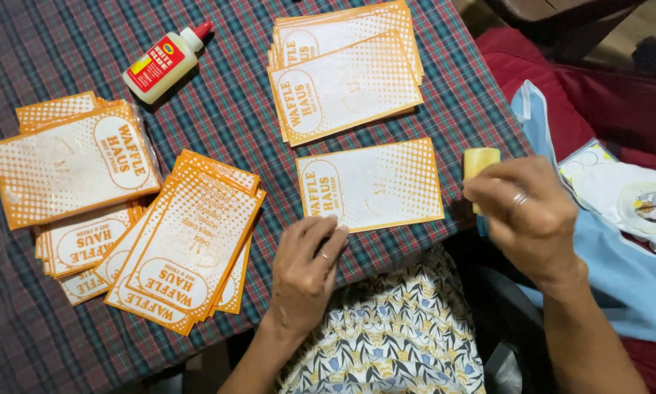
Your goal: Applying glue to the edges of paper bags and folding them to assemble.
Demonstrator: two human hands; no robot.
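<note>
1. An orange-and-white printed paper sheet (371, 184) lies flat near the table's front edge, a fingertip touching its lower left corner.
2. A small pale yellow block (480, 161) is pinched upright just beside the sheet's right edge.

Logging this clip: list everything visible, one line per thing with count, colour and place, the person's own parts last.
single printed sheet: one, orange and white, flat on the cloth in front of the person
far stack of sheets: one pile, orange and white, top middle
left piles of sheets: several overlapping, orange and white, left side
fanned stack: one, orange and white, lower left of centre
glue bottle: one, white with red cap, lying top left
tablecloth: one, dark plaid, covering the table
yellow block: one, pale yellow, at the table's right edge
blue cloth: one, light blue, right
left hand: fingertips on the single sheet's near edge
right hand: fingers at the yellow block
</note>
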